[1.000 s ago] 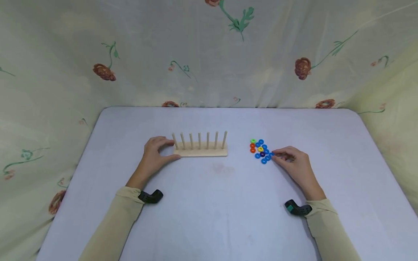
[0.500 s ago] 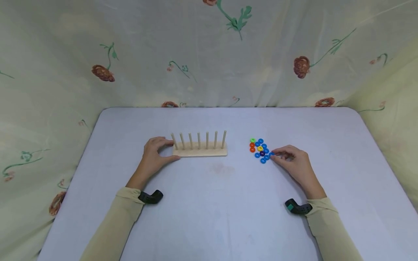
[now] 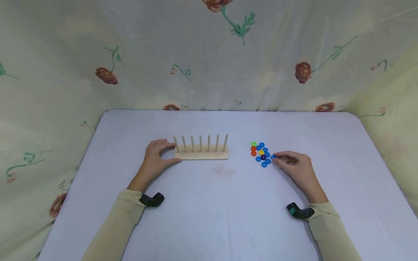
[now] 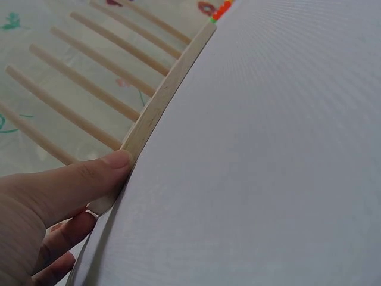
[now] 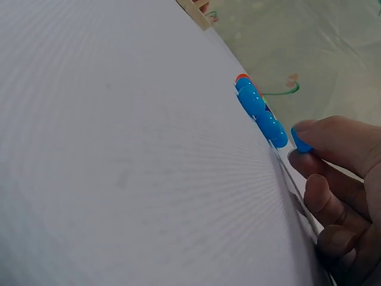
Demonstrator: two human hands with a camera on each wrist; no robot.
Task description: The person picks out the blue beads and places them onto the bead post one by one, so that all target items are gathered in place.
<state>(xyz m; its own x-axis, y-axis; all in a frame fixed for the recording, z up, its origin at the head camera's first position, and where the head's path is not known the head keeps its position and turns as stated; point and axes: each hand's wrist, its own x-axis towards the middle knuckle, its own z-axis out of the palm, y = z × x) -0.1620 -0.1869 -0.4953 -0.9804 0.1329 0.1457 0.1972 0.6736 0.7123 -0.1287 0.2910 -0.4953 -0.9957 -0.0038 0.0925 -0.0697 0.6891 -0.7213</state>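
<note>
My left hand (image 3: pixel 155 159) grips the left end of a pale wooden peg stand (image 3: pixel 202 156), thumb on its front edge and fingers behind. The stand has a row of several upright bare pegs and rests on the table. On the right, my right hand (image 3: pixel 295 165) pinches a blue ring (image 5: pixel 301 140) between thumb and index finger, close beside a cluster of small rings. In that cluster are several blue rings (image 3: pixel 264 164), a yellow ring (image 3: pixel 261 152), a dark purple ring (image 3: pixel 263 157), two orange-red rings (image 3: pixel 253 151) and a green ring (image 3: pixel 253 144).
A white-covered table (image 3: pixel 222 214) spans the view. Behind it hangs a pale curtain (image 3: pixel 209 79) with printed flowers, which also runs along both sides. Black wrist devices (image 3: pixel 152 199) sit at both sleeve cuffs.
The right hand has drawn its blue ring slightly away from the cluster, leaving a small gap. The left hand keeps its grip on the stand. The head view has tilted a little.
</note>
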